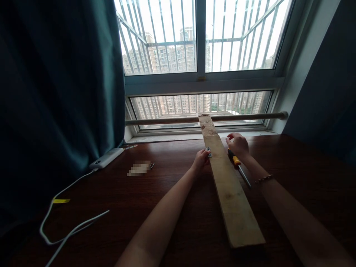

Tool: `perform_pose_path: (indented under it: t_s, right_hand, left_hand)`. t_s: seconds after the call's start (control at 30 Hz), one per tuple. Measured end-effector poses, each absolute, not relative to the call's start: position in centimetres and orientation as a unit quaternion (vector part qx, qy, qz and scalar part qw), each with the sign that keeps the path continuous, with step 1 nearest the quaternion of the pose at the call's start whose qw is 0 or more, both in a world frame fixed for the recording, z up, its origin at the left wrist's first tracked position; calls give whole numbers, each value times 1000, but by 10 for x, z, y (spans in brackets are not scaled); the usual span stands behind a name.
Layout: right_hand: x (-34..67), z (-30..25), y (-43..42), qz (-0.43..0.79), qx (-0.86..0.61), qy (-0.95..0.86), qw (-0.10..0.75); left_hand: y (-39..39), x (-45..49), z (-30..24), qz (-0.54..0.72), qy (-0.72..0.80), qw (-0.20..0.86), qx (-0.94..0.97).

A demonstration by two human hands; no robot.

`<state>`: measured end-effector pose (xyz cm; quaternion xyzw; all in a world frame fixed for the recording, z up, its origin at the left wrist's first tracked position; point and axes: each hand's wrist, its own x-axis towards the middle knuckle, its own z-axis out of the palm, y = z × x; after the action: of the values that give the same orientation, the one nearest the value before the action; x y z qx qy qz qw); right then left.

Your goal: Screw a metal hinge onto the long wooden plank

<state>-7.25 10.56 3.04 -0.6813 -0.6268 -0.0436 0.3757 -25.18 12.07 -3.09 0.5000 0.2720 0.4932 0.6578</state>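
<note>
A long pale wooden board (229,189) lies lengthwise before me, its far end reaching the window rail. At its left edge, my left hand (200,160) pinches a small silvery metal hinge (208,152) against the wood; its fine details are too small to make out. On the other side of the board, my right hand (238,144) is closed in a loose pinch, apart from the wood. Whatever may be between those fingertips cannot be made out. Just below that hand rests a screwdriver (236,160) with a black and yellow handle, its shaft pointing towards me.
Left on the dark wooden surface (155,200) are a blurred-out patch (139,168) with small metal pieces (152,166) beside it, a white power strip (107,158) and a white cable (46,218). A blue curtain (63,74) hangs left. A horizontal rail (167,121) crosses the window.
</note>
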Motion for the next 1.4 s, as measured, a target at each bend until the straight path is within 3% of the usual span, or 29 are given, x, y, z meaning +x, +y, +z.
perform_pose_path:
  t_s: [0.07,0.17,1.4]
  right_hand:
    - [-83,42,100,86,-585,-712,378]
    - [-97,44,95,222,-489,-786,307]
    - [-108,27,92,282,-478,-729,400]
  left_hand:
    - [120,-252,-31,493,266,660,501]
    - [120,-252,-31,495,264,665,493]
    - [117,-253,-29,490,285,648,509]
